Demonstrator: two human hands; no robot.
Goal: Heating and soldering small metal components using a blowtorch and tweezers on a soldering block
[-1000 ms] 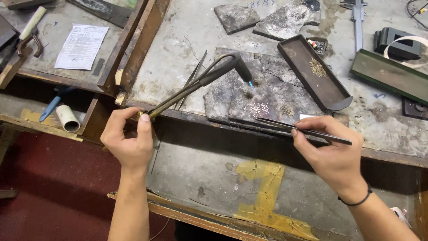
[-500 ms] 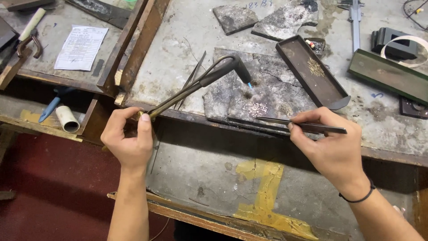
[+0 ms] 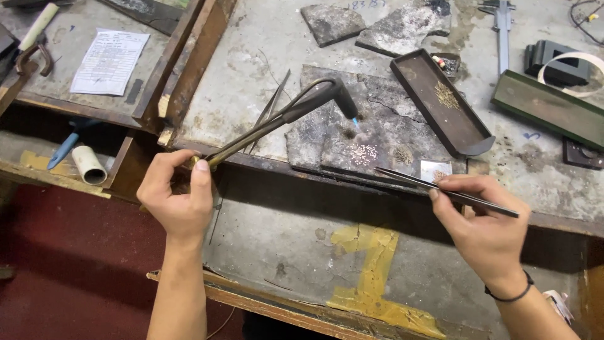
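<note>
My left hand (image 3: pixel 178 196) grips the brass handle of a gas torch (image 3: pixel 296 108) whose bent dark nozzle points down at a grey soldering slab (image 3: pixel 371 126), with a small blue flame at its tip. A cluster of tiny pale metal pieces (image 3: pixel 363 153) lies on the slab just below the flame. My right hand (image 3: pixel 481 217) holds long dark tweezers (image 3: pixel 440 189), their tips pointing left over the slab's front edge. A small shiny square plate (image 3: pixel 434 170) lies beside my right fingers.
A long dark metal tray (image 3: pixel 465 126) with fine scraps lies right of the slab. Broken slab pieces (image 3: pixel 377 25), a calliper (image 3: pixel 503 19) and a green box (image 3: pixel 547 110) sit behind. A printed sheet (image 3: pixel 110 62) and tools fill the left bench; a lower shelf (image 3: pixel 283 245) spans the front.
My right hand has slid the tweezers left, so their tips now reach nearer the metal pieces. The torch in my left hand has stayed almost still.
</note>
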